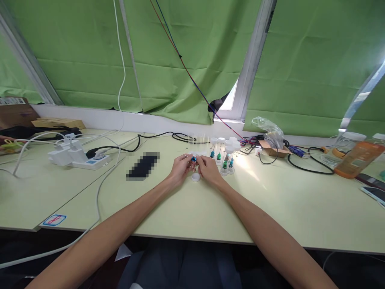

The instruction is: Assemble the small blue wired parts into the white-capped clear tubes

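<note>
My left hand (180,167) and my right hand (208,167) meet over the table, fingertips pinched on a small shiny blue piece (193,159). It is too small to tell its exact kind. Just below the fingers a white round cap (195,177) lies on the table. Beside my right hand stand several clear tubes with white lids (225,160), holding green and blue pieces with thin stems. Behind my hands are more clear tubes (198,139), hard to make out against the table.
A white power strip with plugs (78,156) and loose cables lie on the left. A pixelated dark shape (143,165) is left of my hands. To the right are a small cardboard box with a plastic bag (272,146), an orange bottle (359,159) and a phone (374,193).
</note>
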`<act>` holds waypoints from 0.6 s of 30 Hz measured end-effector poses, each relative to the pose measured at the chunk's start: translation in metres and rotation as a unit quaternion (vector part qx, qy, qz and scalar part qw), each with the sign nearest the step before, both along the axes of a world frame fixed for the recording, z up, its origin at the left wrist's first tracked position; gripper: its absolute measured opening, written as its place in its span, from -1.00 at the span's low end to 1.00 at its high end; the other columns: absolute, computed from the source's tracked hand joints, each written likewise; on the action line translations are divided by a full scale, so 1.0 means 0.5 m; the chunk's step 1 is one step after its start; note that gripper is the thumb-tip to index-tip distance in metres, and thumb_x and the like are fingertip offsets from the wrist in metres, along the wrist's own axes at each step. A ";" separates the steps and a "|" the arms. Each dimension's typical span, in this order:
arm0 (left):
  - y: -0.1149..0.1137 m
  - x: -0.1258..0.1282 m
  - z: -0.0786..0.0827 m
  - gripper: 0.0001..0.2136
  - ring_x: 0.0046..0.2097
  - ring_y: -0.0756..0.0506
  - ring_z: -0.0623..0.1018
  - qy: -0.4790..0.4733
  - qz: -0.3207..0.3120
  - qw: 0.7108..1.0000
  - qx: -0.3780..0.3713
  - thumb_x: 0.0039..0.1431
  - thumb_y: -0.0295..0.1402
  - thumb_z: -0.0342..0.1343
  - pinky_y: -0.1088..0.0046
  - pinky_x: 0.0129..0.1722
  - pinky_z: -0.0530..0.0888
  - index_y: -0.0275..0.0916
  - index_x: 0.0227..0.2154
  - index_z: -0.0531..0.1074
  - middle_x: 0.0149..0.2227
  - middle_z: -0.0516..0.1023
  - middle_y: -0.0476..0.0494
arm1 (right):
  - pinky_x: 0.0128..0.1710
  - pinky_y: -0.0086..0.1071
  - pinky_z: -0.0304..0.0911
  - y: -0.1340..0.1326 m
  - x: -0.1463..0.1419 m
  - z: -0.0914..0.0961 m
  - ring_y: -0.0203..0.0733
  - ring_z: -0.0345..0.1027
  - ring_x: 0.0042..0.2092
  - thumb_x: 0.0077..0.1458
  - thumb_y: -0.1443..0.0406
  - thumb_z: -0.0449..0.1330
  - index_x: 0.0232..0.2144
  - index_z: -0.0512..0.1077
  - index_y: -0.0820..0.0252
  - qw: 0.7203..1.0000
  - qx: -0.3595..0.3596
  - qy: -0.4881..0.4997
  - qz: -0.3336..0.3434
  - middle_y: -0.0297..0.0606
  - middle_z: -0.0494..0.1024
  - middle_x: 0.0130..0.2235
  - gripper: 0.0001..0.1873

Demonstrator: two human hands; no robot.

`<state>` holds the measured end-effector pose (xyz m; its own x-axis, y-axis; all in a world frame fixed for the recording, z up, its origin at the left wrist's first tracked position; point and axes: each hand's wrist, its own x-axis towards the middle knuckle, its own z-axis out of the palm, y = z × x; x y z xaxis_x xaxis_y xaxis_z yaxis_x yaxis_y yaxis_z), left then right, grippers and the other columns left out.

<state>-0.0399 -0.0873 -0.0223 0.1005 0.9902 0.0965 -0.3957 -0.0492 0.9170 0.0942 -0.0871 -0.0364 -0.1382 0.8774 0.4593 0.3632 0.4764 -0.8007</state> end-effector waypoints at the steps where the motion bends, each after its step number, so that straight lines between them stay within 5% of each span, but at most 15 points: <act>1: -0.001 0.000 0.001 -0.85 -0.56 0.03 0.39 0.001 -0.001 1.000 0.000 0.01 -0.36 0.26 0.45 -0.54 0.37 -0.33 -0.47 0.43 -0.54 0.46 -0.11 | -0.42 -0.38 0.16 0.000 0.000 0.001 -0.29 0.24 -0.59 0.28 0.01 -0.09 -0.61 0.25 0.14 1.000 0.001 -0.002 0.001 -0.40 0.33 -0.70 -0.49; 7: -0.003 0.002 0.002 -0.84 -0.55 0.02 0.39 0.005 -0.005 1.000 0.000 0.01 -0.34 0.26 0.46 -0.54 0.37 -0.33 -0.47 0.44 -0.56 0.43 -0.09 | -0.45 -0.38 0.17 -0.004 0.000 0.004 -0.29 0.24 -0.61 0.28 -0.04 -0.14 -0.61 0.27 0.15 1.000 -0.020 0.015 0.000 -0.38 0.34 -0.69 -0.43; 13: 0.005 0.000 0.000 -0.83 -0.54 0.03 0.37 -0.024 0.025 0.999 -0.006 -0.02 -0.34 0.29 0.47 -0.55 0.37 -0.32 -0.51 0.43 -0.56 0.39 -0.05 | -0.52 -0.44 0.13 -0.008 -0.003 0.002 -0.30 0.22 -0.62 0.16 -0.03 0.09 -0.31 0.30 0.10 0.999 -0.025 0.043 0.012 -0.49 0.38 -0.67 -0.66; 18: 0.004 0.000 -0.001 -0.82 -0.55 0.03 0.38 -0.020 0.022 1.000 -0.002 -0.02 -0.33 0.29 0.48 -0.56 0.37 -0.32 -0.51 0.43 -0.56 0.40 -0.06 | -0.54 -0.45 0.11 -0.007 -0.002 -0.002 -0.33 0.18 -0.63 0.17 0.00 0.08 -0.33 0.26 0.09 0.998 -0.023 0.049 0.029 -0.49 0.38 -0.65 -0.69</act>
<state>-0.0399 -0.0855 -0.0228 0.0538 0.9939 0.0966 -0.4302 -0.0643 0.9004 0.0930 -0.0906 -0.0375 -0.1454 0.8898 0.4327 0.2553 0.4562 -0.8525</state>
